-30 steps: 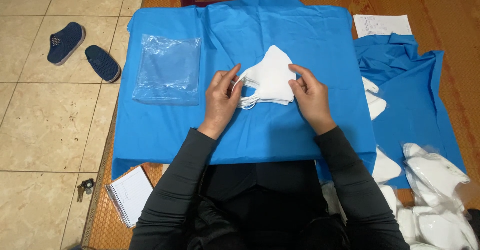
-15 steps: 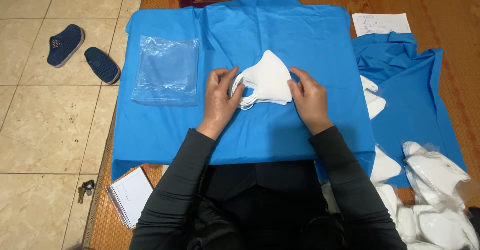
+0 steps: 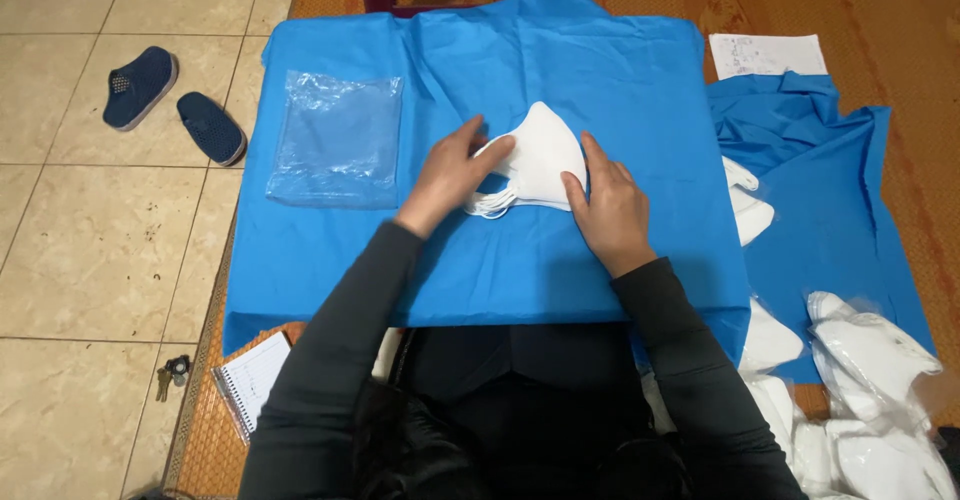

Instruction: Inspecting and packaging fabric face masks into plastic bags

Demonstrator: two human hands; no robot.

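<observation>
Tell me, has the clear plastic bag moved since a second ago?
No. The clear bag lies in the same spot on the blue cloth, left of the masks, near the cloth's left edge.

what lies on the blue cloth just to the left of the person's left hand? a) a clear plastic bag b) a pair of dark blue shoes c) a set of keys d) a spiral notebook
a: the flat clear plastic bag lies on the blue cloth, left of the left hand, which with the right hand presses the stack of white folded face masks.
</observation>
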